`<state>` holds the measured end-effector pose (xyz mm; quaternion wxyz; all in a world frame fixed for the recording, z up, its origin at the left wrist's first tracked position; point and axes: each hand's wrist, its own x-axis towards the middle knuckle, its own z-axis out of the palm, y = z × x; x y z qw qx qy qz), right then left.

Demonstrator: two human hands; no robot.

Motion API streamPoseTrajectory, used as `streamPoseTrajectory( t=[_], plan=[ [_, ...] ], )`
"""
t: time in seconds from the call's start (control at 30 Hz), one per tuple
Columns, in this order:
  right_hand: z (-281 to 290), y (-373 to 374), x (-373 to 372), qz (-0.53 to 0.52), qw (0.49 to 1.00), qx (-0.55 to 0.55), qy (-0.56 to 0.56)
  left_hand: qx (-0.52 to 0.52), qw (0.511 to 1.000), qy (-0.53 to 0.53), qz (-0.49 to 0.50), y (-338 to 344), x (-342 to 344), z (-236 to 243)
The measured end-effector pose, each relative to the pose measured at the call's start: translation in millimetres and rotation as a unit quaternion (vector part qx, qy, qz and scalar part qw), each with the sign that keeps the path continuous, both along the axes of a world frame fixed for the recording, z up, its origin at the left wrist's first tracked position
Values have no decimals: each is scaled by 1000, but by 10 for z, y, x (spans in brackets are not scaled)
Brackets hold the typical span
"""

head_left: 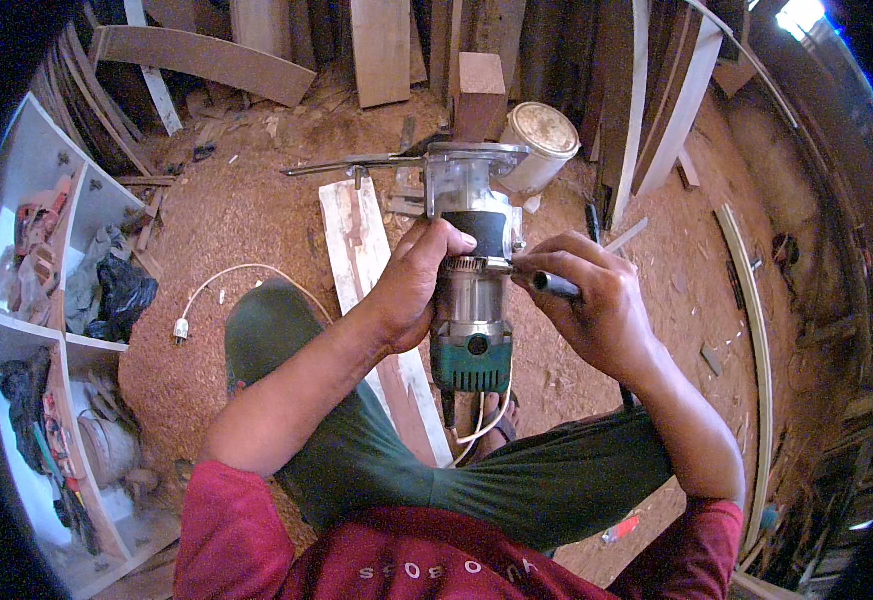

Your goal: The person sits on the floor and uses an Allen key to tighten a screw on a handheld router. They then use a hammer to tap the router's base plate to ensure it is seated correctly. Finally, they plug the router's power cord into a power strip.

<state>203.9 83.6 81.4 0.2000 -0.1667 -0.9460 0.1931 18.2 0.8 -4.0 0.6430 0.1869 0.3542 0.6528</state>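
Observation:
A small electric trim router point(471, 290) with a silver body, green cap and clear base points away from me over my lap. My left hand point(411, 280) wraps around its body just below the black collar. My right hand point(586, 300) holds a thin dark-handled tool point(554, 285) with its tip pressed against the router's side near the collar. The router's white cord point(481, 425) hangs down from the green cap between my knees.
A white plug on a cord point(181, 328) lies on the sawdust-covered floor at left. A pale plank point(361, 250) runs under my left leg. A white shelf unit point(46, 330) with clutter stands far left. Boards, a wood block point(479, 95) and a paint tin point(541, 140) lie ahead.

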Motion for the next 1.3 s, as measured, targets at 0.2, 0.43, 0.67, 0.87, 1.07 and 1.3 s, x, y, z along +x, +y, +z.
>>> streamPoseTrajectory(
  t=[0.2,0.43,0.67,0.87,1.07,1.3],
  plan=[
    [64,-37,-43,-51,997,-41,-42,3,1000,20,-5,21,-1,-91],
    [-39,-141,-45,-39,995,83,-30,5,1000,-3,12,13,18,38],
    [-26,-103,-66,-56,995,74,-40,-29,996,66,50,26,-8,-104],
    [-78,-128,-88,-66,997,10,-24,-11,993,92,74,-37,-2,24],
    [-63,-74,-58,-50,998,8,-31,-6,993,85,82,-26,-2,23],
    [-31,-102,-101,-78,996,-36,-14,9,994,86,66,-70,29,115]
  ],
)
